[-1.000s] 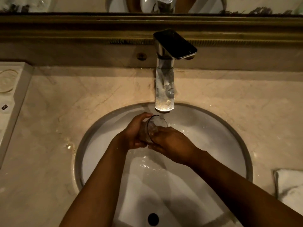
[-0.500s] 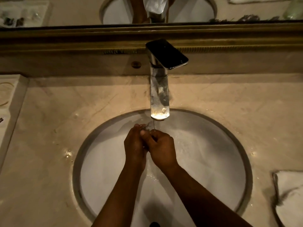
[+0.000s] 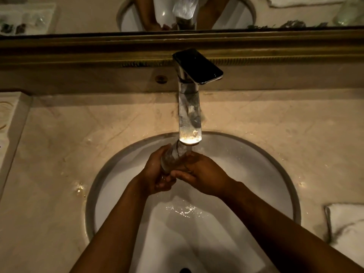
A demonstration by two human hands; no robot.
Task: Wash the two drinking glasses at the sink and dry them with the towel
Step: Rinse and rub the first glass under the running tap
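Note:
A clear drinking glass [image 3: 173, 157] is held tilted under the chrome faucet [image 3: 189, 113], its mouth up toward the spout. My left hand [image 3: 155, 174] grips the glass from the left side. My right hand [image 3: 202, 174] wraps its fingers round the glass's lower end from the right. Both hands are over the white round sink basin [image 3: 256, 170]; water pools and ripples in the bowl below them. A white towel [image 3: 348, 229] lies on the counter at the right edge. I see only one glass.
The marble counter [image 3: 78, 138] surrounds the basin and is splashed with drops. A white tray [image 3: 9, 119] sits at the far left. A framed mirror [image 3: 98, 16] runs along the back wall. The drain hole [image 3: 185, 270] is at the bottom edge.
The glass has come back into sight, tilted with its mouth toward the spout. My hands have shifted along it; half a second ago they were closed together over it.

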